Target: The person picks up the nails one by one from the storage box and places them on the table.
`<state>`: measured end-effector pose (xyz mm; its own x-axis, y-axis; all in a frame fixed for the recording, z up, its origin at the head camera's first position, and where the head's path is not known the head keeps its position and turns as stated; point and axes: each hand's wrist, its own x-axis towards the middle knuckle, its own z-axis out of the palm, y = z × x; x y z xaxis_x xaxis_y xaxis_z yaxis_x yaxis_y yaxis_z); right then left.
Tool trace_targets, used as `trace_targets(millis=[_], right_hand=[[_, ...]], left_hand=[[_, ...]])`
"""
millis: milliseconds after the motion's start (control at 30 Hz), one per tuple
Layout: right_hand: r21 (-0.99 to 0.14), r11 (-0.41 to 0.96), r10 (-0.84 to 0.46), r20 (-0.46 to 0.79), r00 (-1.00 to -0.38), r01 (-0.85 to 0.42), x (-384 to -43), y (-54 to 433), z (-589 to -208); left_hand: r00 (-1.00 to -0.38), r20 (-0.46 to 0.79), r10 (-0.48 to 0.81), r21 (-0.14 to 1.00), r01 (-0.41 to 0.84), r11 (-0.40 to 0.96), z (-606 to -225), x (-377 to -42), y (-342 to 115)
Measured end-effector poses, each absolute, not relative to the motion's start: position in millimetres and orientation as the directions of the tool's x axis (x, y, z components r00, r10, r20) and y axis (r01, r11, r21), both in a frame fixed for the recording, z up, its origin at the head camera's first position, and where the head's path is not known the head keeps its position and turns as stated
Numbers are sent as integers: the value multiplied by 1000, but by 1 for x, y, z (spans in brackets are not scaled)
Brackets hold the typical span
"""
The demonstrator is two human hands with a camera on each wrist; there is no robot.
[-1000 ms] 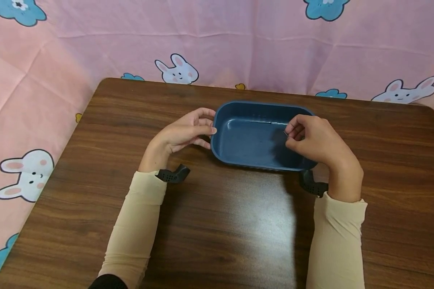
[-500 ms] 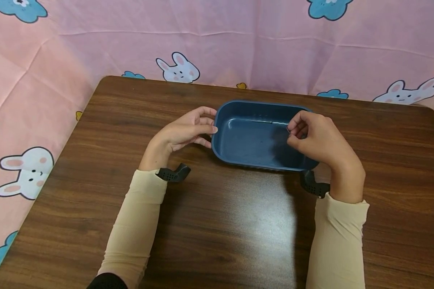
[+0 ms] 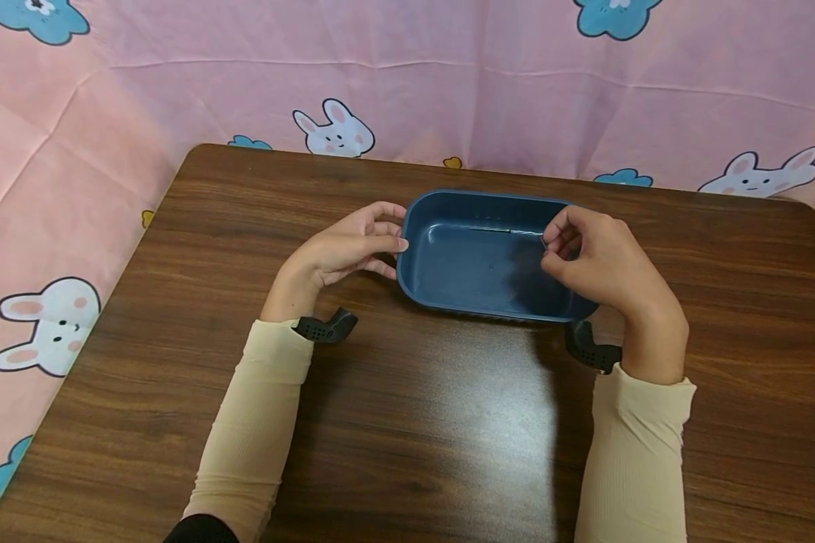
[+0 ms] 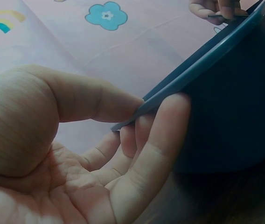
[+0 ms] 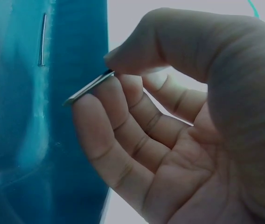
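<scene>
A dark blue plastic basin (image 3: 462,271) stands near the far edge of the table. My left hand (image 3: 346,245) pinches its left rim, thumb inside and fingers outside, as the left wrist view shows. Over the basin's right end is my right hand (image 3: 601,260). Between its thumb and fingers it pinches a thin metal nail (image 5: 89,87), held above the basin floor. A second nail (image 5: 43,39) lies inside the basin along the far wall, seen as a dark line in the head view.
Brown wood-grain table (image 3: 407,422) lies under both forearms. A pink cloth (image 3: 421,98) with rabbits and flowers hangs behind and to the left of the table. Each wrist wears a black camera mount (image 3: 326,326).
My right hand has shifted slightly to the right and up with the nail in its fingers. The left hand and the basin stay about where they were.
</scene>
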<state>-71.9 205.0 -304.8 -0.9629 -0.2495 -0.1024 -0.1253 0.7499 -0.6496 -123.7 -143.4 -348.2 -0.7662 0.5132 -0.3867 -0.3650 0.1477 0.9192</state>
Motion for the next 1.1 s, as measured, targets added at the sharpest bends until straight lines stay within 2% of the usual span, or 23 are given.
trace_targets(millis=[400,1100], right_hand=[[-660,735,-253,-53,-966,-156,-73,207,-306],[-679,723,-211,-44,-977,-125,-71,210,-304]], left_hand=[[-765,-383,517,920,-363,145,-348,-123,-144],[-767,-383,514,920,-366,139,-349,-124,-144]])
